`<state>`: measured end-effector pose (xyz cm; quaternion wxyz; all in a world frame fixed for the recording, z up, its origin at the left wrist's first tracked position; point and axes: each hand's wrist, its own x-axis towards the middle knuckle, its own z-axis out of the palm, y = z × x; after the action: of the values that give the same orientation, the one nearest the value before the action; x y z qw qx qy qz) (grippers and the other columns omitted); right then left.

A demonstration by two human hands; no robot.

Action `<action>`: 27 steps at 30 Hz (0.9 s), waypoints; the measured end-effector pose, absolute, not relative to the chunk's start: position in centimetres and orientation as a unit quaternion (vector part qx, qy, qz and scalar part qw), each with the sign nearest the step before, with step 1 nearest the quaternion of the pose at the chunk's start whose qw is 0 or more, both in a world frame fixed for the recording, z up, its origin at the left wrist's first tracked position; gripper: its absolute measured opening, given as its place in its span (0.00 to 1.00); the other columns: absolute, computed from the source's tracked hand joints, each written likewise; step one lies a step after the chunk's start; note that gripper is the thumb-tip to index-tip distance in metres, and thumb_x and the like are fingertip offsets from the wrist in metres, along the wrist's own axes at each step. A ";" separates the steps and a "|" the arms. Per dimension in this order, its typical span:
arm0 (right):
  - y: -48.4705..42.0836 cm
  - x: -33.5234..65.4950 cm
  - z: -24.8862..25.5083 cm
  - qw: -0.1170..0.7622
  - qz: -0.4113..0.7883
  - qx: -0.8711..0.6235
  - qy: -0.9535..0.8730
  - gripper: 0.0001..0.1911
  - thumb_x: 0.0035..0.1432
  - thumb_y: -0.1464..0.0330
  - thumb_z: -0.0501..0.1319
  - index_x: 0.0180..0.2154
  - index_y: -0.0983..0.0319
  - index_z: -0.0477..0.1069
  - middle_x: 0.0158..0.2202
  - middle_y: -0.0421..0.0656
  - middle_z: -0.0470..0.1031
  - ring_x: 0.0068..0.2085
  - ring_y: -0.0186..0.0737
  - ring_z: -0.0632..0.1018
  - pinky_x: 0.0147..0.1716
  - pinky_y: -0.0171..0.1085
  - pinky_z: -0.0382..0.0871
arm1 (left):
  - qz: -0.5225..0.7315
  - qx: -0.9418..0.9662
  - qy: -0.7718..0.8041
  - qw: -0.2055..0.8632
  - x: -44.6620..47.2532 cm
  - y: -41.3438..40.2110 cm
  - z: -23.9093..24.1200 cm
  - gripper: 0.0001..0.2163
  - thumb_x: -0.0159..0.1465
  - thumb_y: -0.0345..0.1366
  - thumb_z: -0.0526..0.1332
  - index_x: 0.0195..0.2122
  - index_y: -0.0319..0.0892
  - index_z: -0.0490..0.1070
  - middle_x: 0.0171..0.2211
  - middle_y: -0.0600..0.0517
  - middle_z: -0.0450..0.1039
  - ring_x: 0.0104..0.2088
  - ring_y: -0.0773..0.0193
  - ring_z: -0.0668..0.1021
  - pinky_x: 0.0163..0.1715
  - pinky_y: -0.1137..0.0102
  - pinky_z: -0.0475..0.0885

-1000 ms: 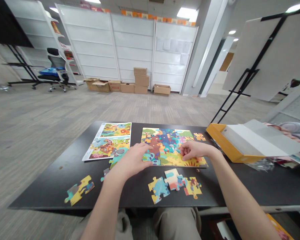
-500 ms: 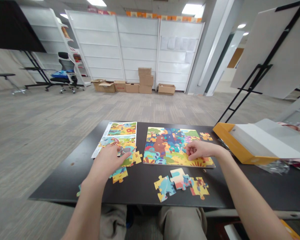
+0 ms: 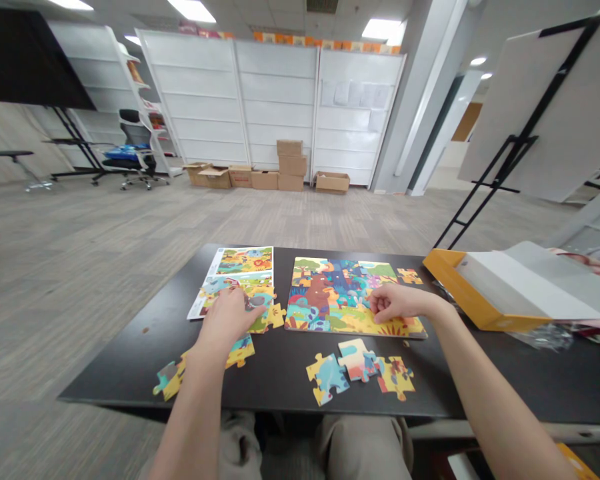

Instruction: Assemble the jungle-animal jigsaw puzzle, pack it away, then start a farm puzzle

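Observation:
My left hand [image 3: 229, 315] lies over a joined group of puzzle pieces [image 3: 270, 319] and the lower part of a printed picture sheet [image 3: 245, 260]. Its thumb is spread from the fingers, with part of the pieces hidden beneath. On the framed jigsaw puzzle [image 3: 320, 297], showing a brown bear and other animals, rests my right hand [image 3: 391, 302]. The right fingers are curled in, and I see nothing between them. Nearer me lie a blue and yellow piece [image 3: 327, 378], a cream and red piece [image 3: 357, 360] and a yellow piece [image 3: 396, 377].
More joined pieces [image 3: 169, 381] lie by my left forearm, partly covered. One loose piece [image 3: 409, 275] sits right of the puzzle's far corner. An orange and white box [image 3: 480, 293] stands at the right, with clear plastic wrap [image 3: 545, 337] beside it on the black table [image 3: 130, 360].
My left forearm has shifted right, uncovering more of the pieces at the lower left. The left hand stays over the joined pieces. My right hand has barely moved. The view has tilted slightly.

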<state>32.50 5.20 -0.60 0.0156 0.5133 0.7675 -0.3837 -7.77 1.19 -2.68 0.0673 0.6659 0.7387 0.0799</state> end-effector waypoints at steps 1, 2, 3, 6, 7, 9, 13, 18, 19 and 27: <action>5.2 32.5 -0.6 0.015 -0.382 0.515 0.767 0.16 0.45 0.58 0.71 0.31 0.63 0.75 0.26 0.40 0.74 0.28 0.36 0.73 0.27 0.33 0.64 | 0.078 0.668 0.737 0.066 -7.6 1.2 -2.7 0.24 0.62 0.55 0.57 0.44 0.37 0.74 0.48 0.35 0.74 0.51 0.41 0.77 0.48 0.56 0.71; 5.2 32.5 -0.6 0.015 -0.380 0.517 0.767 0.16 0.45 0.58 0.71 0.31 0.63 0.75 0.26 0.40 0.74 0.29 0.36 0.73 0.26 0.33 0.64 | 0.077 0.671 0.735 0.064 -7.5 1.1 -2.6 0.26 0.62 0.57 0.57 0.44 0.37 0.75 0.49 0.35 0.73 0.51 0.40 0.77 0.49 0.56 0.71; 5.2 32.5 -0.6 0.016 -0.378 0.518 0.767 0.16 0.45 0.58 0.71 0.31 0.63 0.75 0.26 0.40 0.74 0.29 0.37 0.73 0.26 0.33 0.64 | 0.078 0.673 0.732 0.063 -7.4 1.1 -2.6 0.26 0.62 0.58 0.57 0.44 0.37 0.75 0.49 0.34 0.73 0.51 0.40 0.76 0.50 0.55 0.70; 5.1 32.6 -0.6 0.014 -0.373 0.518 0.770 0.15 0.45 0.59 0.70 0.31 0.63 0.75 0.26 0.40 0.74 0.29 0.37 0.73 0.26 0.32 0.64 | 0.086 0.678 0.727 0.066 -7.1 1.3 -2.7 0.26 0.60 0.57 0.61 0.46 0.37 0.74 0.50 0.34 0.72 0.51 0.41 0.76 0.51 0.56 0.69; 5.1 32.6 -0.6 0.014 -0.373 0.517 0.770 0.15 0.45 0.59 0.70 0.31 0.63 0.75 0.26 0.40 0.74 0.29 0.37 0.73 0.26 0.32 0.64 | 0.089 0.677 0.728 0.067 -7.2 1.4 -2.8 0.26 0.59 0.56 0.62 0.46 0.37 0.74 0.50 0.34 0.73 0.51 0.41 0.76 0.51 0.56 0.69; 5.1 32.5 -0.6 0.013 -0.373 0.517 0.770 0.14 0.46 0.59 0.70 0.31 0.63 0.75 0.26 0.40 0.74 0.29 0.37 0.73 0.26 0.32 0.64 | 0.098 0.674 0.729 0.069 -7.3 1.7 -3.0 0.25 0.58 0.54 0.64 0.45 0.37 0.73 0.49 0.35 0.74 0.51 0.43 0.76 0.51 0.58 0.70; 5.0 32.4 -0.4 0.015 -0.373 0.519 0.769 0.15 0.45 0.59 0.70 0.31 0.62 0.75 0.26 0.40 0.74 0.29 0.37 0.73 0.25 0.33 0.63 | 0.146 0.665 0.726 0.104 -7.7 2.1 -3.4 0.17 0.58 0.46 0.66 0.44 0.41 0.72 0.44 0.42 0.78 0.47 0.49 0.79 0.47 0.62 0.72; 5.0 32.4 -0.4 0.014 -0.373 0.516 0.771 0.15 0.45 0.60 0.71 0.31 0.62 0.75 0.26 0.40 0.74 0.29 0.36 0.73 0.26 0.33 0.63 | 0.190 0.651 0.716 0.167 -8.1 2.1 -3.5 0.13 0.58 0.43 0.66 0.41 0.43 0.71 0.37 0.49 0.80 0.40 0.55 0.81 0.40 0.66 0.73; 5.0 32.4 -0.4 0.014 -0.375 0.516 0.770 0.14 0.45 0.60 0.70 0.31 0.63 0.75 0.27 0.40 0.74 0.29 0.36 0.73 0.26 0.33 0.63 | 0.197 0.650 0.714 0.172 -8.2 2.1 -3.5 0.13 0.57 0.43 0.66 0.40 0.43 0.71 0.36 0.49 0.80 0.39 0.55 0.81 0.39 0.66 0.74; 5.0 32.4 -0.5 0.016 -0.374 0.524 0.765 0.14 0.45 0.60 0.70 0.31 0.63 0.74 0.27 0.40 0.74 0.29 0.38 0.73 0.27 0.33 0.64 | 0.333 0.608 0.674 0.256 -9.1 2.4 -2.1 0.14 0.56 0.45 0.64 0.39 0.42 0.72 0.32 0.49 0.83 0.36 0.53 0.84 0.39 0.64 0.77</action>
<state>32.45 5.00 -0.53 0.0158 0.5238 0.7652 -0.3740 -9.15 2.43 -2.14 0.2555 0.6079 0.6741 0.3329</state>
